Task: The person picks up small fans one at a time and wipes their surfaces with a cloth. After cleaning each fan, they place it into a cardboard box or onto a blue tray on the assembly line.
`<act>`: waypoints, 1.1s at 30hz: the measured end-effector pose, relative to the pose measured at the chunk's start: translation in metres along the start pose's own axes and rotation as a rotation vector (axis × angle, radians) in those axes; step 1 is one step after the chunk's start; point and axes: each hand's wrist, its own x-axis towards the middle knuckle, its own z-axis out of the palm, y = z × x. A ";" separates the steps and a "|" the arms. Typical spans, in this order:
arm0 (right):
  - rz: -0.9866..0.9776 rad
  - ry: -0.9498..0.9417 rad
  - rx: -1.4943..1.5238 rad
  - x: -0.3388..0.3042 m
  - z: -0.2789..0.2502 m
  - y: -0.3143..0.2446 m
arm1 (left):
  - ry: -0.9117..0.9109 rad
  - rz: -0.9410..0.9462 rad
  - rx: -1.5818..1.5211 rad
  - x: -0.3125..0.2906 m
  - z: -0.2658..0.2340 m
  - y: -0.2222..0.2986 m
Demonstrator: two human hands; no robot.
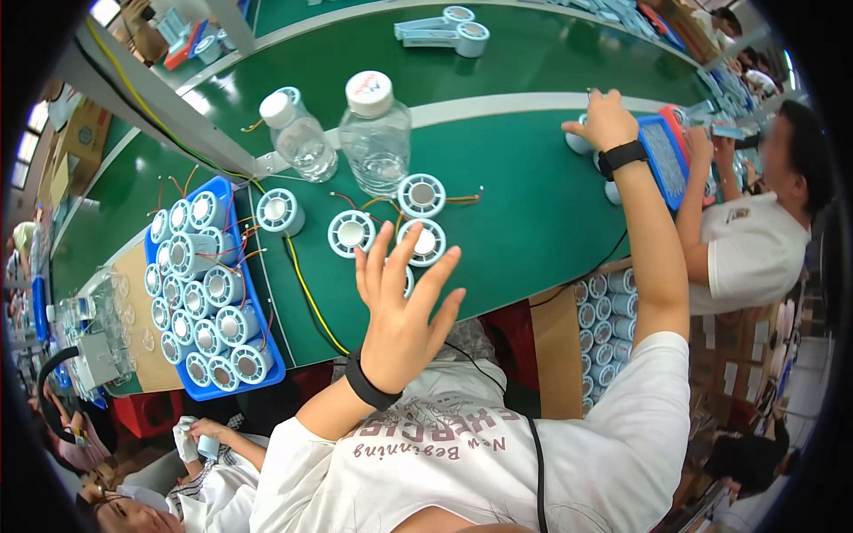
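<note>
My left hand (400, 298) hovers over the green table with its fingers spread and nothing in them. Just beyond its fingertips stand several round, light-blue motor-like parts with silver centres: a left one (352, 234), a back one (421, 195) and a right one (425, 242). Another is partly hidden under the fingers. Coloured wires trail from them. My right arm stretches to the far right, where my right hand (607, 123) has thumb and fingers apart beside a light-blue part (577, 140). That part is partly covered by the hand, and contact cannot be made out.
A blue tray (277, 371) of wired round parts stands left, a single part (280, 211) beside it. Two clear bottles, one smaller (306, 151) and one larger (375, 142), stand behind. A blue bin (662, 155) and a co-worker (755, 222) are right; a carton (557, 364) holds more parts.
</note>
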 end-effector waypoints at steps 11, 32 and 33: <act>-1.151 0.008 0.738 0.095 -0.019 -0.238 | 0.059 0.020 -0.172 -0.002 -0.018 -0.015; -1.033 -0.052 0.763 0.046 -0.040 -0.078 | 0.148 0.018 -0.294 -0.004 -0.032 -0.015; -1.083 -0.049 0.825 0.029 -0.051 -0.064 | 0.162 0.069 -0.241 -0.003 -0.030 -0.012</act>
